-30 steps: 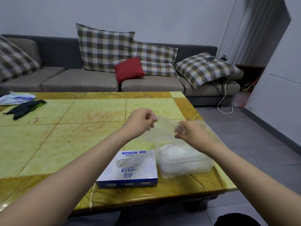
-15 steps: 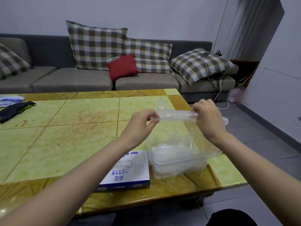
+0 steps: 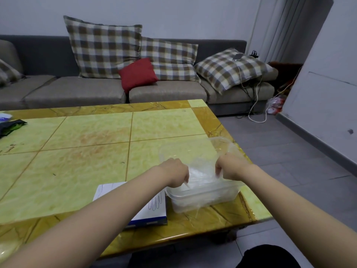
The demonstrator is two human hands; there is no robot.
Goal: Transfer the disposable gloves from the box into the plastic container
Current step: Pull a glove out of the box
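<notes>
A clear plastic container [image 3: 202,198] stands near the table's right front corner with thin transparent gloves heaped inside. My left hand [image 3: 174,174] and my right hand [image 3: 230,167] are both lowered over its open top, each pinching an end of a clear disposable glove [image 3: 201,171] that sags between them into the container. The white and blue glove box [image 3: 152,211] lies flat just left of the container, mostly hidden under my left forearm.
The yellow tiled table [image 3: 87,161] ends close to the container on the right and front. A dark cloth [image 3: 9,126] lies at the far left edge. Behind stands a grey sofa [image 3: 77,89] with checked cushions and a red cushion [image 3: 138,74].
Both hands have come down from chest height, where they stretched the glove out, to the container's mouth. The glove now droops into the container.
</notes>
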